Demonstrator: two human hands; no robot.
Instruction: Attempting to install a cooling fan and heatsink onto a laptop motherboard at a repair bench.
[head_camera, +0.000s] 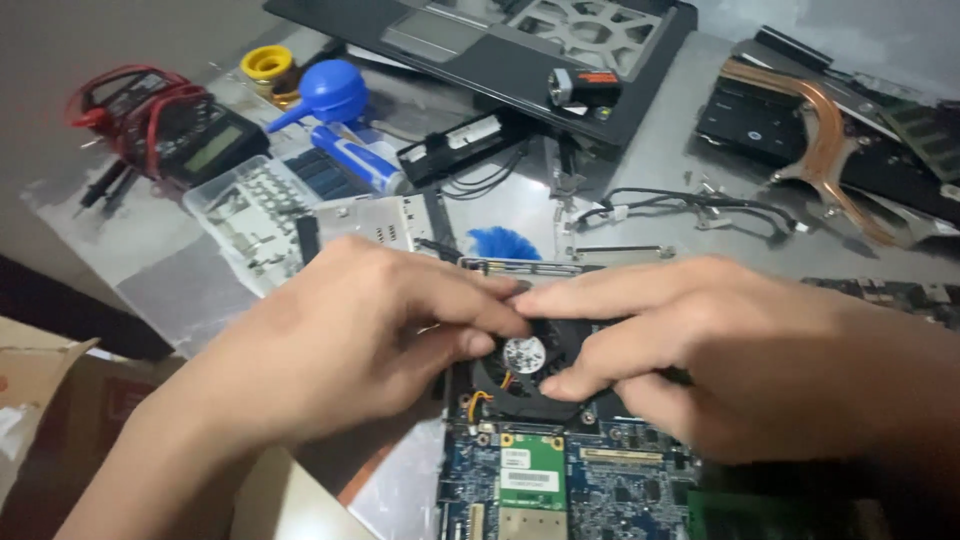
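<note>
Head camera: left hand (340, 340) and right hand (720, 350) pinching black cooling fan (525, 365) from either side, fingertips meeting over its top edge; blue circuit board (600, 485) just below grip, blue brush (503, 243) beyond.

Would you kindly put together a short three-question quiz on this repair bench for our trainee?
1. True or false: both hands, the left hand and the right hand, are on the round black fan.
2. Which lies on the bench left of the blue air blower? A) a multimeter with red leads B) a copper heat pipe C) a green card
3. Fill in: the fan sits at the top of a blue ____.

Key
1. True; fingertips of both meet over the fan.
2. A, the multimeter; the copper heat pipe lies far right.
3. Circuit board.
</note>
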